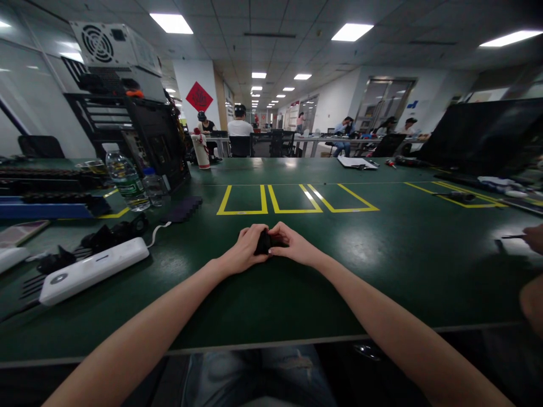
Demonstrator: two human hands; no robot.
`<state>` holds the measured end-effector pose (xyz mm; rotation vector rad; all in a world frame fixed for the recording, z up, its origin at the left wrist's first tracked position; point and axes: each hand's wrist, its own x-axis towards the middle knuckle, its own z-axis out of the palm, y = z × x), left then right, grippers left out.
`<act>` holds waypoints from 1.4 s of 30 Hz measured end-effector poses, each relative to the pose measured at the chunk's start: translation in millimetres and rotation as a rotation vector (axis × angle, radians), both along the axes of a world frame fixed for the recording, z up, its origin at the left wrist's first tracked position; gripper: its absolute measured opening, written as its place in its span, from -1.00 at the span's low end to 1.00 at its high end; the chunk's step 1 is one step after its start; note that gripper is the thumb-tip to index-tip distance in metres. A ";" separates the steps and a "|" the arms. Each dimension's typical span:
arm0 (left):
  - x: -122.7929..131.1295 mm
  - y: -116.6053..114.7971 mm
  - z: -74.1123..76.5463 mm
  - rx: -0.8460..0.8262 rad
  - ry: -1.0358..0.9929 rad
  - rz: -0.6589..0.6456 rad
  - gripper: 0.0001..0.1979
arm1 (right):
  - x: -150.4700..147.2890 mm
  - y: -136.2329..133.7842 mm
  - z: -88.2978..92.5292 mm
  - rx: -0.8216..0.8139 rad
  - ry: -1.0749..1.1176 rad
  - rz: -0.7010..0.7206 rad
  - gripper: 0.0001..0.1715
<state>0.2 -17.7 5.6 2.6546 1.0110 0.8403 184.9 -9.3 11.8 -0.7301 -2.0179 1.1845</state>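
Note:
Both my hands meet at a small black object on the green table, below the yellow tape outlines. My left hand is wrapped round its left side, thumb in front and fingers over the top. From the right, my right hand grips it with thumb and curled fingers. The fingers cover much of the object, so its exact kind cannot be made out.
To the left are a white power strip, a water bottle and an open computer case. Yellow tape marks the table ahead. At the right edge, another person's hand holds a thin dark tool.

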 end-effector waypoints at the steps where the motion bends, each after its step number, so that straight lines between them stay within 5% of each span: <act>1: 0.2 0.0 -0.1 0.002 0.000 0.000 -0.48 | -0.1 -0.4 0.8 -0.008 -0.001 0.002 -0.69; 5: 1.4 0.0 -0.8 0.018 -0.008 0.016 -0.46 | -3.5 0.6 0.1 -0.022 0.050 -0.038 -0.81; 19: -0.4 0.8 -1.9 0.011 -0.011 0.013 -0.46 | -1.1 -1.6 2.8 -0.035 0.032 0.024 -0.65; 25: -0.2 -0.7 0.0 0.011 -0.015 0.014 -0.47 | -3.8 -1.3 3.2 -0.036 0.044 -0.042 -0.81; 31: -0.4 0.1 -0.7 0.003 -0.011 0.007 -0.46 | -5.1 6.6 -6.1 -0.123 0.028 -0.076 -0.67; 42: -0.3 0.2 -1.7 0.022 -0.014 0.002 -0.45 | -2.1 0.2 2.3 -0.079 0.038 0.037 -0.69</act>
